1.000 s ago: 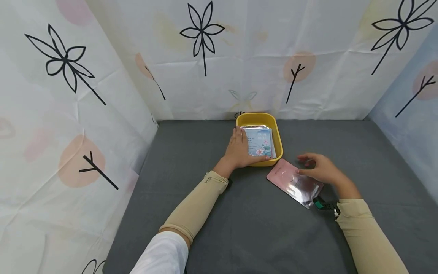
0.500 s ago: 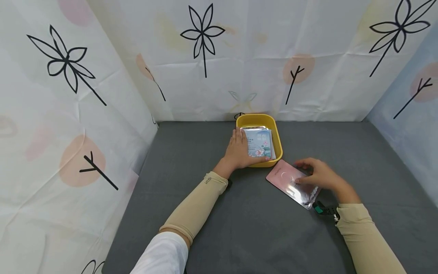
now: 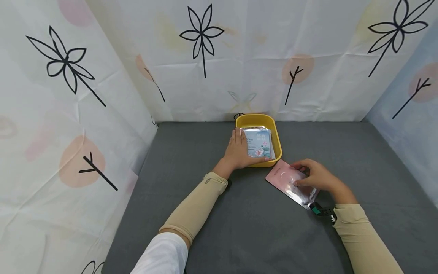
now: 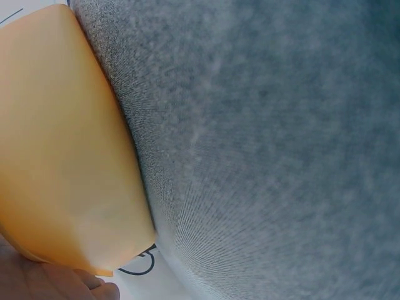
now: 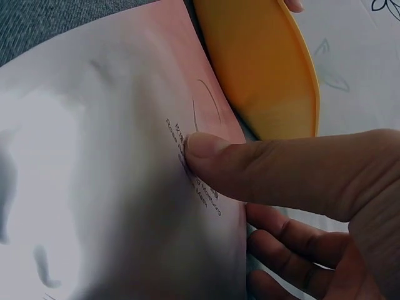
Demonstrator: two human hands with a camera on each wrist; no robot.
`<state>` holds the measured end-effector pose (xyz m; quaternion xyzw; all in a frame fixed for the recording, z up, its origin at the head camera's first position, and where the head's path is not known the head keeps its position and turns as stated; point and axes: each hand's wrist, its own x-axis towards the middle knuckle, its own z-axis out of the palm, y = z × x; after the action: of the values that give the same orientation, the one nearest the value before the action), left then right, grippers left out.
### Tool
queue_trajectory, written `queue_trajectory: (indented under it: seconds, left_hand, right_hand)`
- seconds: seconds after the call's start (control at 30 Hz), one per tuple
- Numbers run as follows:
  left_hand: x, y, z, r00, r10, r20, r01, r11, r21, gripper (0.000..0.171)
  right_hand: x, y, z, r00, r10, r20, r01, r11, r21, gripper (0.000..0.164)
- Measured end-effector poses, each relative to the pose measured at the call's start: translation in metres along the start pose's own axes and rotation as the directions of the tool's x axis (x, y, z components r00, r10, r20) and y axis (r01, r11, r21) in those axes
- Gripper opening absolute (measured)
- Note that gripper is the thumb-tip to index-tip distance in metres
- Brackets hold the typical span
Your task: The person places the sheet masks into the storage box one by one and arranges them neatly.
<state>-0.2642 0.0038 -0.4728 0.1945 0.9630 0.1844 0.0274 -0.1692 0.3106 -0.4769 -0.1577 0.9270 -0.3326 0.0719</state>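
Observation:
In the head view a pink, shiny sheet mask packet (image 3: pixel 291 182) lies slantwise on the grey table. My right hand (image 3: pixel 316 176) pinches it, thumb on the printed face and the other fingers at its far edge, partly hidden behind it in the right wrist view. A yellow basket (image 3: pixel 278 146) stands just beyond, holding a stack of light blue packets (image 3: pixel 259 142). My left hand (image 3: pixel 237 149) rests over the basket's left side with fingers and thumb extended along the rim. The left wrist view shows the basket's outer wall (image 4: pixel 69 144) close up.
The grey cloth-covered table (image 3: pixel 260 228) reaches back to a white printed curtain (image 3: pixel 239 57) right behind the basket. More curtain hangs along the left and right sides. A black cord (image 3: pixel 238 115) shows behind the basket.
My right hand has shifted slightly left onto the pink packet, its thumb and fingers drawing closer around the packet's edge. The left hand and the basket look unmoved.

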Motion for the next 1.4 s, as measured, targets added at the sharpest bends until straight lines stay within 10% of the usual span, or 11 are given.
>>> queue_trajectory:
  seconds: [0.87, 1.4]
  left_hand:
    - [0.000, 0.001, -0.002, 1.000, 0.002, 0.005, -0.002, 1.000, 0.001, 0.144]
    - [-0.001, 0.001, 0.000, 1.000, -0.004, -0.005, 0.004, 1.000, -0.004, 0.145]
  right_hand:
    - [0.000, 0.000, -0.005, 0.998, -0.059, -0.013, 0.060, 0.995, 0.082, 0.032]
    - [-0.010, -0.008, -0.019, 0.965, -0.149, -0.218, 0.165, 0.984, 0.060, 0.026]
